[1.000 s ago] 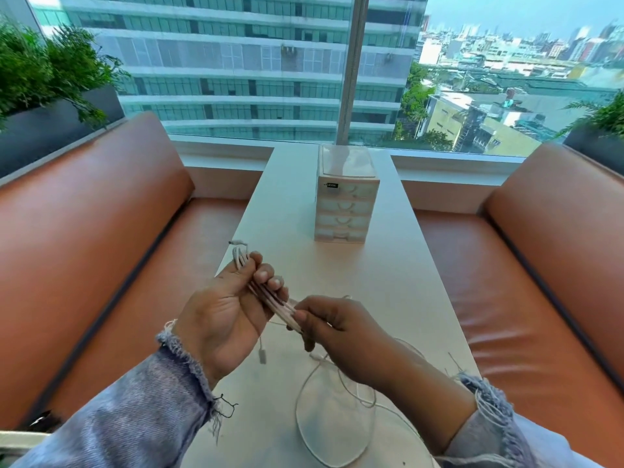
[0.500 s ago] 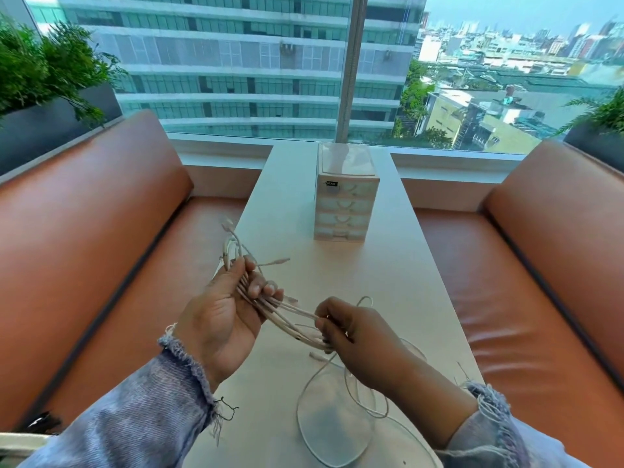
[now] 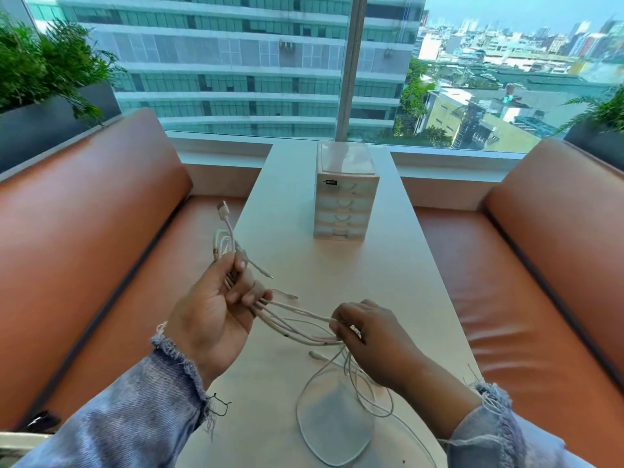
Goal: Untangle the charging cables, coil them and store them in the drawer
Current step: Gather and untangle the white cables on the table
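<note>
- The white charging cables sit in the lower middle of the frame. Several strands are bunched side by side and stretched between the two hands, just above the table.
- The left hand grips one end of the bunch with its fingers curled round the strands. Folded ends and a USB plug stick up above the fist.
- The right hand pinches the other end of the bunch. From it, slack drops into a loose loop lying on the table at bottom centre.
- This looks like the untangling step: the strands cross and fan out between the hands, no neat coil is formed, and nothing is stored.
- The next move probably calls for freeing one cable from the bunch and following it to its plug. Pulling gently should avoid tightening any knot.
- The small plastic drawer unit stands in the upper middle of the table, well apart from the hands. Its drawers appear closed, so one must be opened first.
- Orange benches flank the table, and a window with a city view fills the top.
</note>
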Demonstrator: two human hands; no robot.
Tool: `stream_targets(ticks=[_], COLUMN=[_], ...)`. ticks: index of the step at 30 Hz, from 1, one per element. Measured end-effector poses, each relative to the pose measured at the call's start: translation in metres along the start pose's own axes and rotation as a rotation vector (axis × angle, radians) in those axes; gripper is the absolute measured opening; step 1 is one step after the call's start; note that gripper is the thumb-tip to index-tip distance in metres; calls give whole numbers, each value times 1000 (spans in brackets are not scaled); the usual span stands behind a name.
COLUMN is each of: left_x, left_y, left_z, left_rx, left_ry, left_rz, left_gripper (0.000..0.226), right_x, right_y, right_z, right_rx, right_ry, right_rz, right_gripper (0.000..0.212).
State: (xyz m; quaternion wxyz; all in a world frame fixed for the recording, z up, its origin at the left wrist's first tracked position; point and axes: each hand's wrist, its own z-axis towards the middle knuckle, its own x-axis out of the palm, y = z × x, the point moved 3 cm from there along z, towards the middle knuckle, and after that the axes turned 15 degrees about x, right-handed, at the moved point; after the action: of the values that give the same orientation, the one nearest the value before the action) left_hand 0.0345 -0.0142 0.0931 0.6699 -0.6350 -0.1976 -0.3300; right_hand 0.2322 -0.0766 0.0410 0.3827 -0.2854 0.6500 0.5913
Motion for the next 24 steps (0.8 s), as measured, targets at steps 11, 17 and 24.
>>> stream_targets(ticks=[11, 17, 24], left_x=[0, -5, -7], left_y=[-2, -1, -4], left_z=[0, 4, 6], left_rx=[0, 10, 7], left_ry=[37, 35, 69], left_rz=[29, 25, 17], left_gripper=[26, 28, 26], right_x=[-2, -4, -3], right_y=[-21, -40, -58], right_z=[4, 6, 4], right_rx=[22, 101, 197], right_ry=[-2, 28, 59], right_rz=[-157, -217, -243], right_gripper=[32, 21, 21])
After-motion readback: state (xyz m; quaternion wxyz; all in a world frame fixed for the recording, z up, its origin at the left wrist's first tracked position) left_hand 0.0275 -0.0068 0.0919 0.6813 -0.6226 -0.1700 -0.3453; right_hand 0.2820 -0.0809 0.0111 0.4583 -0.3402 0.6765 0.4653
